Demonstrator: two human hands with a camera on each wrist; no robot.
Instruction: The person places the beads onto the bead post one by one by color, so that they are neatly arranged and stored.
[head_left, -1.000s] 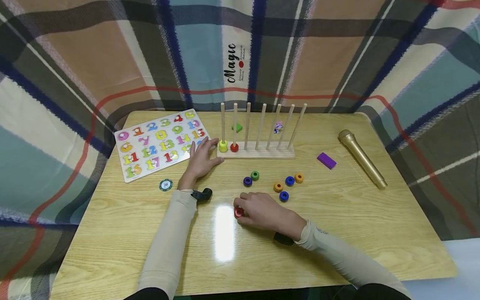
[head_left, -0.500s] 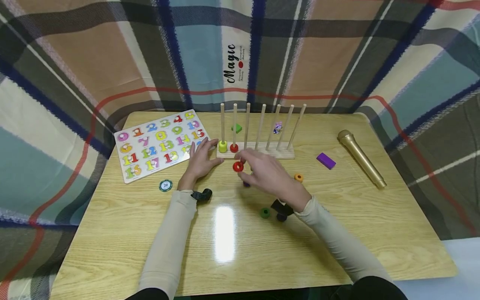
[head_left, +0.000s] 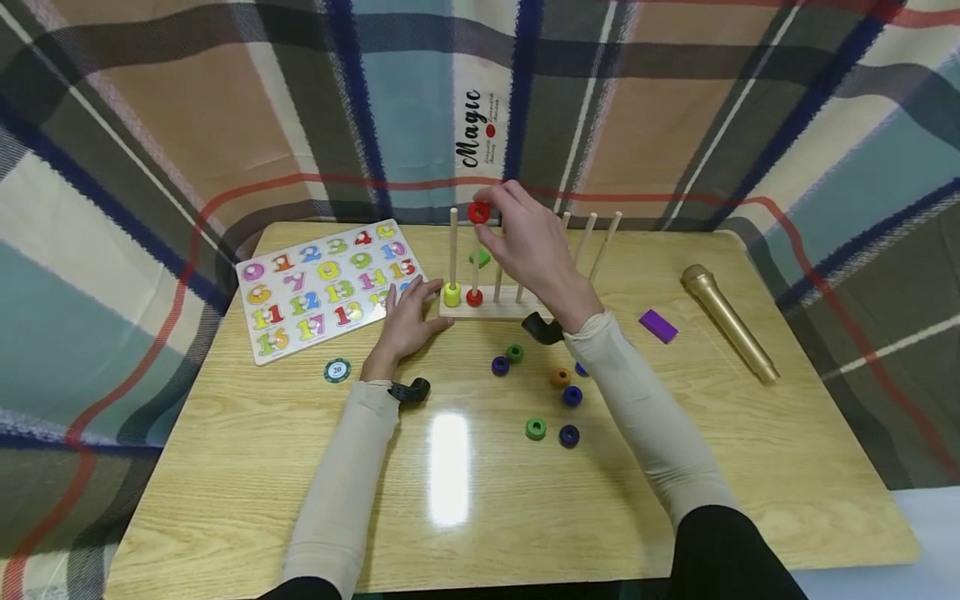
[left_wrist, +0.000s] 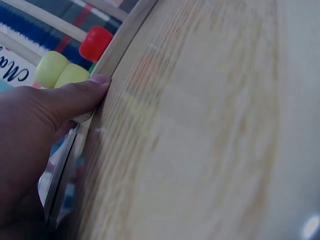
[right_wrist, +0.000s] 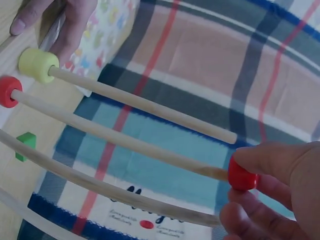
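My right hand (head_left: 528, 242) pinches a red ring bead (head_left: 478, 212) between thumb and fingers. In the right wrist view, this red bead (right_wrist: 242, 173) sits right at the tip of the second peg (right_wrist: 125, 140). My left hand (head_left: 408, 325) holds the left end of the wooden peg stand (head_left: 487, 310), thumb (left_wrist: 82, 95) against the front edge and fingers on the other side. Yellow beads (head_left: 452, 295) are stacked on the first peg. Another red bead (head_left: 474, 297) lies at the bottom of the second. My right hand and wrist hide some pegs in the head view.
Loose green (head_left: 536, 428), blue (head_left: 569, 436) and orange beads (head_left: 560, 377) lie in front of the stand. Left is a number puzzle board (head_left: 330, 283) and a round chip (head_left: 337, 370). A purple block (head_left: 658, 326) and gold microphone (head_left: 729, 323) lie right; a green block (head_left: 482, 257) lies behind.
My right hand has picked up the red bead from the table and lifted it to the second peg's top. A green and a blue bead now lie nearer the front. The left hand stays put.
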